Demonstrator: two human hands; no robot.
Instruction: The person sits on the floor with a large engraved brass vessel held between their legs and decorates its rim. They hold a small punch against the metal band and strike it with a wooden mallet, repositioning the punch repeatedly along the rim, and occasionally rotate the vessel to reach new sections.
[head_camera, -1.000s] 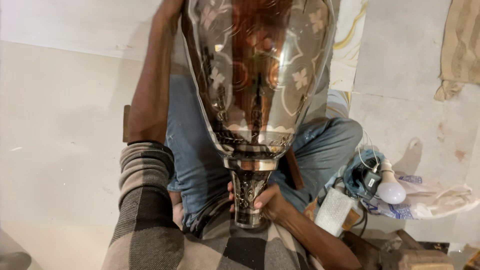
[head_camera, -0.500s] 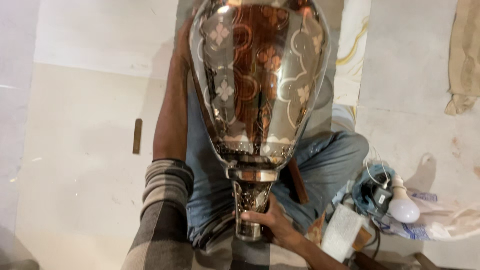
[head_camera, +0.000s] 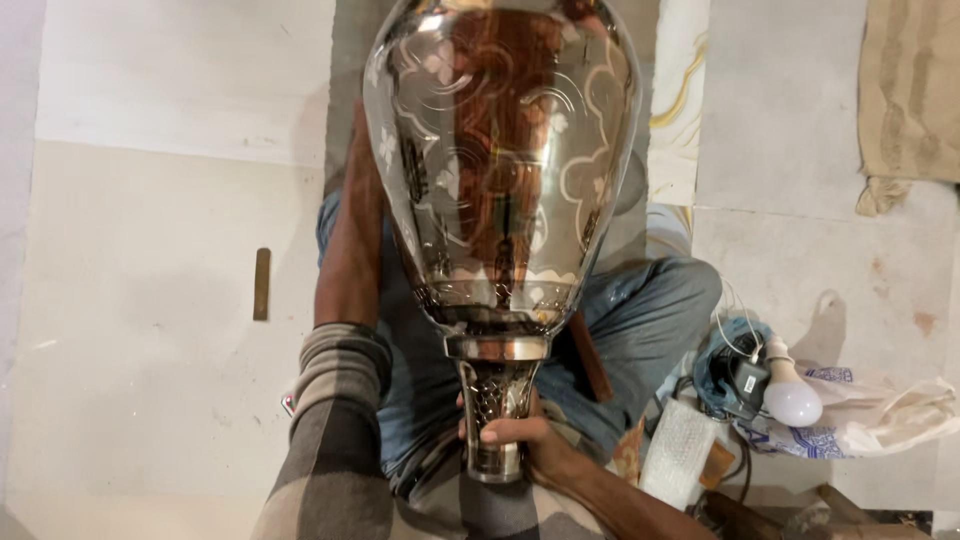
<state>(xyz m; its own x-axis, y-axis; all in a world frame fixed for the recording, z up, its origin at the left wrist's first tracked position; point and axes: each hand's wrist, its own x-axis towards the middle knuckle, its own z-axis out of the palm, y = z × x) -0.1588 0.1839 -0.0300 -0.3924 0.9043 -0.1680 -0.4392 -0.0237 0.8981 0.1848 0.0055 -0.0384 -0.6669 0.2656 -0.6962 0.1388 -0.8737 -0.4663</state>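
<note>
Vase (head_camera: 500, 170): large, polished metal, engraved with flowers; being held upright over the lap, above the floor (head_camera: 140, 300). Stem (head_camera: 497, 410): being gripped by the right hand (head_camera: 525, 435), fingers clamped around it near the base. Left hand: being hidden behind the vase body, so whether it is apart or together cannot be told; only the forearm (head_camera: 350, 260) is showing. Bulb (head_camera: 792, 395) and plastic bag (head_camera: 880, 420): lying on the floor at right. Flat strip (head_camera: 262, 284): lying at left.
</note>
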